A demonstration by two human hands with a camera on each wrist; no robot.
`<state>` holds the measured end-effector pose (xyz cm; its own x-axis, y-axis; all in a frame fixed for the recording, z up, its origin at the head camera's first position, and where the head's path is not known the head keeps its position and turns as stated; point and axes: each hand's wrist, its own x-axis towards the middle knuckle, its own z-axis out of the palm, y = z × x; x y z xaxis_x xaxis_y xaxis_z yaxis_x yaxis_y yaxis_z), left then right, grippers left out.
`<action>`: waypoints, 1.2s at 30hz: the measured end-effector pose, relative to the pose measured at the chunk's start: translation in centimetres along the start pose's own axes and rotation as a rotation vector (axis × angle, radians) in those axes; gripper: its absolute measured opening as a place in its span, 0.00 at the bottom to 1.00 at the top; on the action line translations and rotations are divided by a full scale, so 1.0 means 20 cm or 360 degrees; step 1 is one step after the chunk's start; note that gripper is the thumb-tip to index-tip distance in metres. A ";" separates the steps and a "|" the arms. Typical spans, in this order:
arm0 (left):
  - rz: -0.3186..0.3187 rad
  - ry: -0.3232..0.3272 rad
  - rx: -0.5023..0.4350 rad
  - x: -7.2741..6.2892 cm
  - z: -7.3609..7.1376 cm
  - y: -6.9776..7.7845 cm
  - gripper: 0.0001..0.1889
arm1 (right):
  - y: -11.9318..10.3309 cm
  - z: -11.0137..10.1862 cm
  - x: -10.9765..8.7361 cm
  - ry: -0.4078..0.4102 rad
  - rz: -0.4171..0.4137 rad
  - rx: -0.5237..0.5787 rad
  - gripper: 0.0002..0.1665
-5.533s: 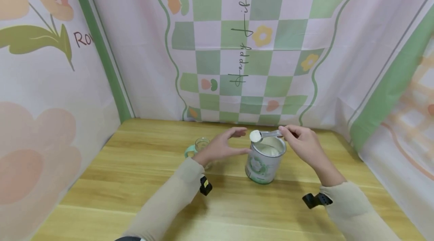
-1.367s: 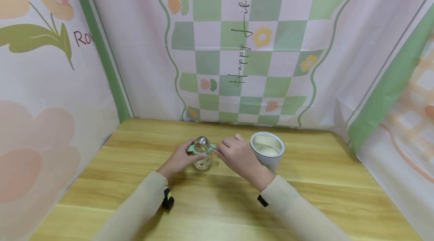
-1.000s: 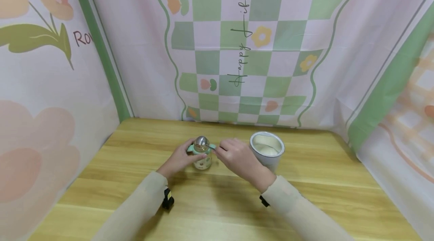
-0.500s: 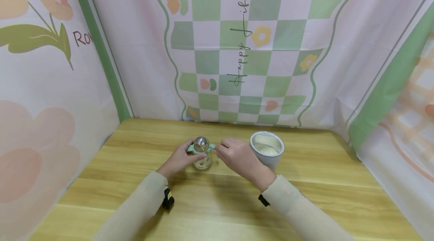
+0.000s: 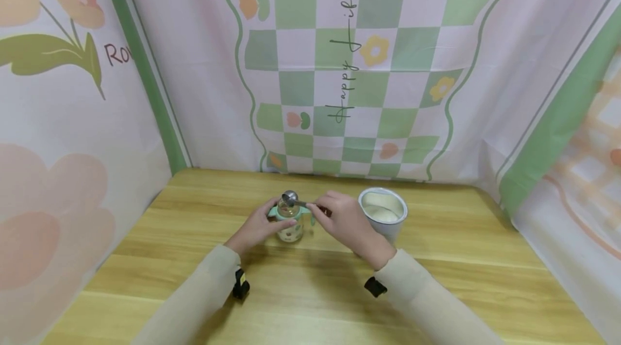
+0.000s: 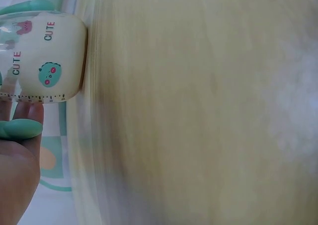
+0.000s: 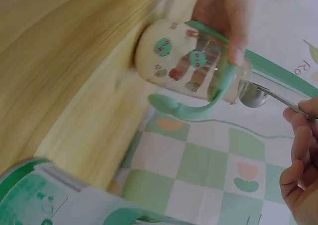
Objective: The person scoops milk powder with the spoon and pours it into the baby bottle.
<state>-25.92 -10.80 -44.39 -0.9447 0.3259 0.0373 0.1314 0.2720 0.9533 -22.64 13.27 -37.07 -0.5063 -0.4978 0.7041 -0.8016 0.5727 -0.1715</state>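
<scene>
Table [image 5: 291, 302]: in front of the curtain [image 5: 194, 91].
Baby bottle [image 5: 290, 233]: upright on the table, left of the powder tin [image 5: 390, 230].
Powder tin: upright on the table, powder [image 5: 381, 215] inside.
Measuring scoop [image 5: 290, 197]: bowl at the bottle's mouth, handle running right.
Left hand [image 5: 258, 229]: around the bottle's left side.
Right hand [image 5: 350, 225]: on the scoop's handle, between bottle and tin, partly before the tin.

Wears a plain beige left sleeve [image 5: 186, 294] and a matching right sleeve [image 5: 439, 304], smooth-surfaced, lightly creased, wrist-length and tapered toward the lower end. Carries a compact black left wrist unit [image 5: 240, 290], block-shaped and marked with a yellow patch [image 5: 243, 278], plus a black right wrist unit [image 5: 375, 287], roughly rectangular in outline. Leaves left hand [image 5: 258, 229] and right hand [image 5: 348, 225] bare.
</scene>
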 end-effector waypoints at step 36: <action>-0.0006 0.0015 0.0081 0.01 0.00 -0.01 0.43 | 0.07 -0.32 0.01 -0.0032 0.0861 0.0572 0.19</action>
<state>-26.08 -10.89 -44.50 -0.9479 0.3164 0.0369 0.1429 0.3189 0.9369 -21.89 18.12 -32.76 -0.8715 -0.2141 0.4413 -0.4863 0.4943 -0.7206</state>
